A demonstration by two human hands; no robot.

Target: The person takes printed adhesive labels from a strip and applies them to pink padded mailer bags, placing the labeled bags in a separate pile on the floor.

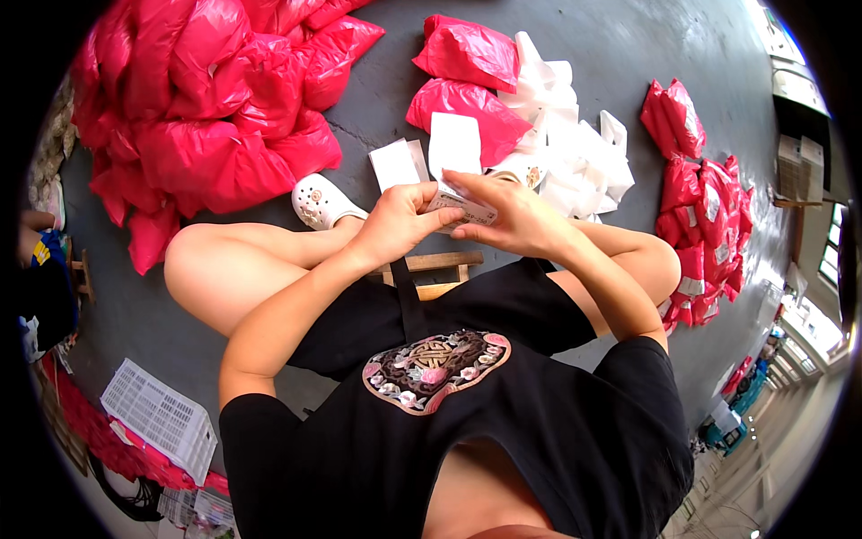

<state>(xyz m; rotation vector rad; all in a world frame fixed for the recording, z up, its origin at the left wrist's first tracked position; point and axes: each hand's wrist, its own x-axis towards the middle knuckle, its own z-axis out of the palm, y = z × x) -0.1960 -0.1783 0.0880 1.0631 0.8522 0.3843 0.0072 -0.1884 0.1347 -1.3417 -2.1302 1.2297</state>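
Observation:
My left hand [397,222] pinches a white printed label [475,210] between thumb and fingers, above a low wooden stool [441,261]. On the other side, my right hand [515,212] grips the same label, its thumb below and its fingers along the upper edge. The label bears writing, partly covered by my fingers. Just beyond my hands stands a blank white strip [455,143]; whether it joins the label I cannot tell. White sheets [392,165] lie left of it. A pink plastic mailer bag [465,118] rests on the floor behind the strip.
A big heap of filled pink bags [222,101] lies front left. Crumpled white backing paper [572,148] spreads front right, beside another pink bag [468,54]. Labelled pink bags [707,229] are piled right. A white plastic crate [158,414] and a seated person [47,283] are left.

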